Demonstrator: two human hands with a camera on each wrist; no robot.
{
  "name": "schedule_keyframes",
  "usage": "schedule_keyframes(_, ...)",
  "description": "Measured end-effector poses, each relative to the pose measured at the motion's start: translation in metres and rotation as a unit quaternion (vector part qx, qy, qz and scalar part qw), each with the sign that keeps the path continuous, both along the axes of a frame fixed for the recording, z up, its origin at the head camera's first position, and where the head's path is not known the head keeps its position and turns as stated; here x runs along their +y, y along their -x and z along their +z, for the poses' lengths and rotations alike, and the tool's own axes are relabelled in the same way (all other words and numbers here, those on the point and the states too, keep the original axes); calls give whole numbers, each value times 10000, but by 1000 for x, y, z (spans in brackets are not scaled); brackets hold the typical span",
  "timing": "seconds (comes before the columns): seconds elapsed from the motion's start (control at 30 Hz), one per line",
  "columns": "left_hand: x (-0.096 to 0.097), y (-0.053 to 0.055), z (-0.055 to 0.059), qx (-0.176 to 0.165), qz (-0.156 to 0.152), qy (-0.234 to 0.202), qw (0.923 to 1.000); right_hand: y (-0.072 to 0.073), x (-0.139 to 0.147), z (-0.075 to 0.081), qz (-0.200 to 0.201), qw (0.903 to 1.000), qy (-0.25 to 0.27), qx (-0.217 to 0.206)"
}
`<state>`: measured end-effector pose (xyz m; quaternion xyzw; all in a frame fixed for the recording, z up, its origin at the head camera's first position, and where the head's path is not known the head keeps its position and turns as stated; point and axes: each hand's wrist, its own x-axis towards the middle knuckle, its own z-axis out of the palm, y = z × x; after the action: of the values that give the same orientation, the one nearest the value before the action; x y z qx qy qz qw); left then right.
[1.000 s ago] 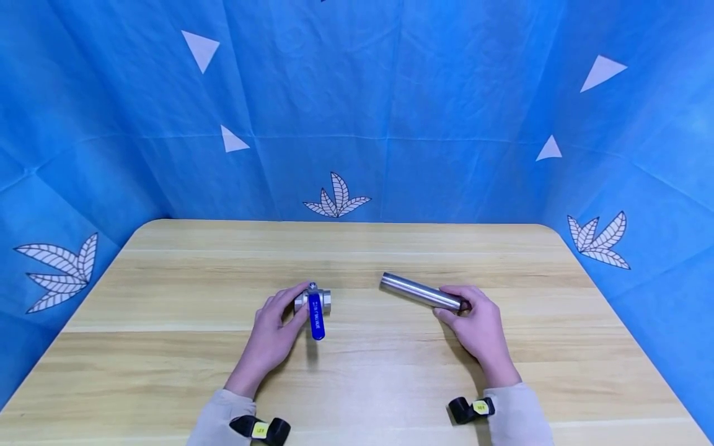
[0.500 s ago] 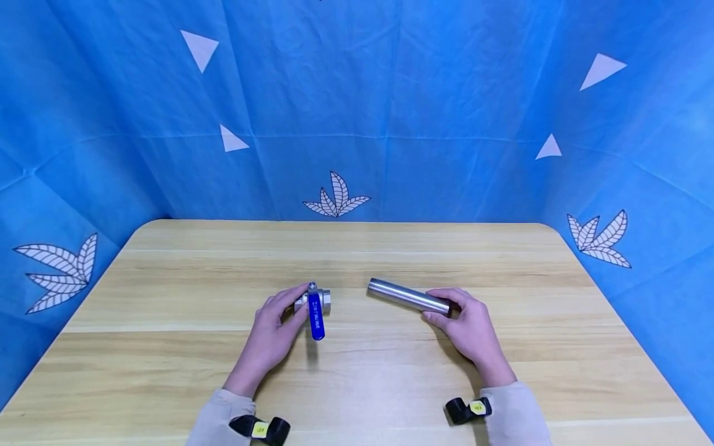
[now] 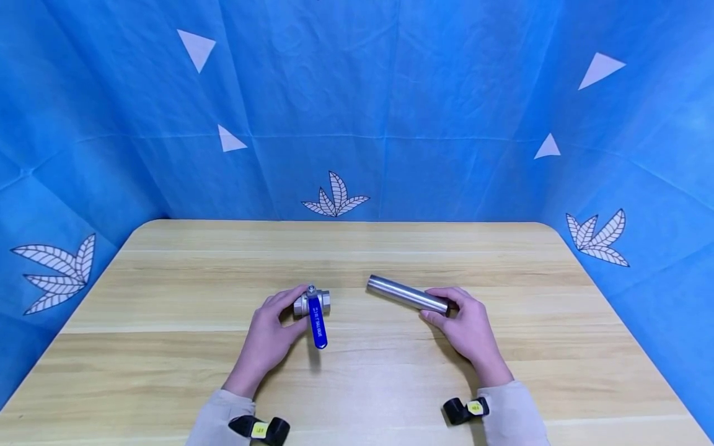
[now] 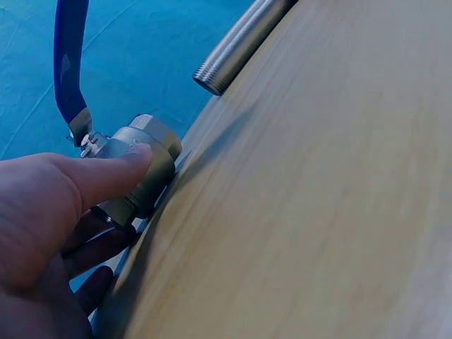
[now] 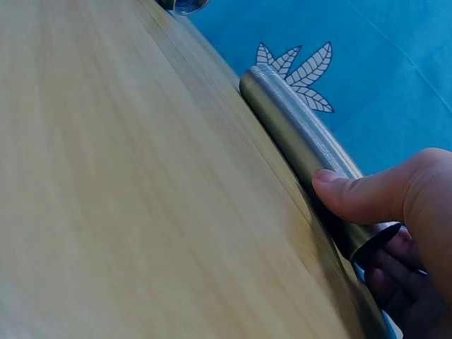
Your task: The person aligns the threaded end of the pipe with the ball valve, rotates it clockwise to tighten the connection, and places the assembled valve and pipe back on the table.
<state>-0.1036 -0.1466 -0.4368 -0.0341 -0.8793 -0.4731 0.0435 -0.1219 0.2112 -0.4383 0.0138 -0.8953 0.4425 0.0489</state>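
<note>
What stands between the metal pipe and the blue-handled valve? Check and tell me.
Nothing visible: only tabletop shows between the metal pipe, gripped by the right hand, and the blue-handled valve, held by the left hand.

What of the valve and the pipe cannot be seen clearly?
Left wrist view: part of the valve, behind the left hand; held end of the pipe, cut off by the top edge.
Right wrist view: part of the pipe, behind the right hand; most of the valve, cut off likewise.
Head view: smallest print on the blue handle, too small to read.
</note>
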Motion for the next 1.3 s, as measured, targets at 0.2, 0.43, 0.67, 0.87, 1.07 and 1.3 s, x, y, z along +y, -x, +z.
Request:
schedule_keyframes(0.2,-1,1,0,-137,113,-199,9996,1,0,0,-51,10000,-16,-42)
schedule_keyframes(0.43,-2,0,2,-319,203,-346,9987,1,-1,0,-26,9999,-41,108)
schedule_keyframes(0.67,-2,0,1,-433,163,-559,9974,-1,-7,5,-252,9950,954,-151)
schedule_keyframes(0.87,-1,0,0,-190,52,-410,9990,-2,-17,10,-372,9704,2344,-440)
schedule_keyframes(1.07,0,0,1,-403,32,-237,9989,-3,-28,12,-121,9600,2740,-558)
schedule_keyframes(1.3,2,0,2,-441,-15,-91,9990,-4,-41,11,113,9615,2659,-681)
